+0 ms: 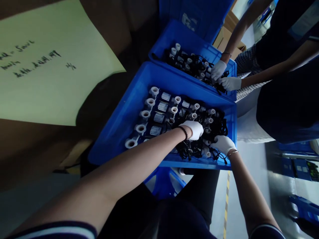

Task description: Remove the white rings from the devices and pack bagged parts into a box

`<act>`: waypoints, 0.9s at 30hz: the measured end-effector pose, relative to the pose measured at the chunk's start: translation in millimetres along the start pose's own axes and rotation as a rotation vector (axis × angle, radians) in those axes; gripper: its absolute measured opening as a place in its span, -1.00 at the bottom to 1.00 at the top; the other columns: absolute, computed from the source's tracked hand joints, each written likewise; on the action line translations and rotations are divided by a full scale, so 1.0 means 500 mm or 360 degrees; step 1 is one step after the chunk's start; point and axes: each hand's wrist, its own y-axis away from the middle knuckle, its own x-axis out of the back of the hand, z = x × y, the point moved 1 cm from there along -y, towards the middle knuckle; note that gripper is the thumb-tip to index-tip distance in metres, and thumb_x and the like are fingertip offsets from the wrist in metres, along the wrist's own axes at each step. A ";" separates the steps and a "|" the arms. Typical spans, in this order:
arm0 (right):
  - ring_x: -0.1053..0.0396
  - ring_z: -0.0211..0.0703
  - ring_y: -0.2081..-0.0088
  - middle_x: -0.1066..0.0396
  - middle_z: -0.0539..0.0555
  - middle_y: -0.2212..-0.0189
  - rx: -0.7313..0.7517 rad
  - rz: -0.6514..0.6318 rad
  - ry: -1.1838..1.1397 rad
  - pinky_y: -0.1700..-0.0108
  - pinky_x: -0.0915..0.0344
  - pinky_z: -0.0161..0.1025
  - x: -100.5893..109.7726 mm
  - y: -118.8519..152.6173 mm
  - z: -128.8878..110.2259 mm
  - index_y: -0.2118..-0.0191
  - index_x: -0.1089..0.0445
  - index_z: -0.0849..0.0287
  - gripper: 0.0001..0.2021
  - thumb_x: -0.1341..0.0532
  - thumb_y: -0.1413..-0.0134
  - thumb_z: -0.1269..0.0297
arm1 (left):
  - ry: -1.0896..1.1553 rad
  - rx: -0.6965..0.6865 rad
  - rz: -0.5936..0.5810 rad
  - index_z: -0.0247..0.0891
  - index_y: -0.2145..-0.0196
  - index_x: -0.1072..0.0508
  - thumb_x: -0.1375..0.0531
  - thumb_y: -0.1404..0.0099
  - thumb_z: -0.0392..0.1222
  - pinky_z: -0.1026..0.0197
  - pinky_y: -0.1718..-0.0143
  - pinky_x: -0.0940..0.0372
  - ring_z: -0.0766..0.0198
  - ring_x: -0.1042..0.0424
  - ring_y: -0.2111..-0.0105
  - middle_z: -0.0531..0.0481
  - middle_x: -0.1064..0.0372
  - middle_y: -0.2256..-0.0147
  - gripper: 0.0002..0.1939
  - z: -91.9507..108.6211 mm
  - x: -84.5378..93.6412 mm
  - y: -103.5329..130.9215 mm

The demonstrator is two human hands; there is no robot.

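Close head-worn view, forward and down into the nearer crate (174, 83)

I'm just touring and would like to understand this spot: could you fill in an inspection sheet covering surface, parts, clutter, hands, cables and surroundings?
Surface: near bin, blue; what supports it is unclear.
Parts: parts with white rings and labels, in rows at the bin's left.
Clutter: cartons beyond the far bin.
Hands: left hand above the parts and cables; right hand at the bin's right end; both gloved, grips unclear.
Cables: black cables, tangled, mostly at the right.
Surroundings: co-worker's hands, gloved, in the far bin; handwritten sheet at left; striped tape on the floor.
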 end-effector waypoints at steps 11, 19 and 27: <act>-0.47 -0.01 0.19 -0.55 0.14 0.20 -0.0038 0.0001 0.0092 0.35 -0.20 -0.26 -0.001 0.001 -0.006 0.20 -0.56 0.06 -0.68 -0.19 0.03 0.07 | 0.0086 0.0017 0.0245 -0.07 0.08 -0.58 -0.15 -0.13 -0.26 0.09 0.12 -0.37 0.04 -0.48 0.13 -0.08 -0.51 0.06 -0.60 -0.006 -0.002 0.000; -0.42 -0.09 0.32 -0.52 0.11 0.38 0.0275 -0.0124 -0.0046 0.36 -0.19 -0.30 0.015 -0.006 0.016 0.25 -0.56 0.16 -0.57 -0.17 -0.06 -0.10 | 0.0065 -0.0448 0.0559 -0.02 -0.15 -0.40 -0.08 -0.20 -0.27 0.11 -0.01 -0.33 0.09 -0.41 -0.04 0.06 -0.28 -0.21 -0.45 0.032 -0.023 -0.011; -0.44 -0.14 0.29 -0.51 0.11 0.35 0.0289 -0.0124 0.0009 0.26 -0.24 -0.32 0.025 -0.020 0.020 0.27 -0.54 0.15 -0.75 -0.16 -0.15 0.15 | -0.0251 -0.0329 0.0275 -0.11 -0.08 -0.47 -0.12 -0.17 -0.33 -0.07 0.21 -0.39 -0.12 -0.49 0.16 -0.26 -0.44 0.01 -0.49 0.060 -0.049 -0.036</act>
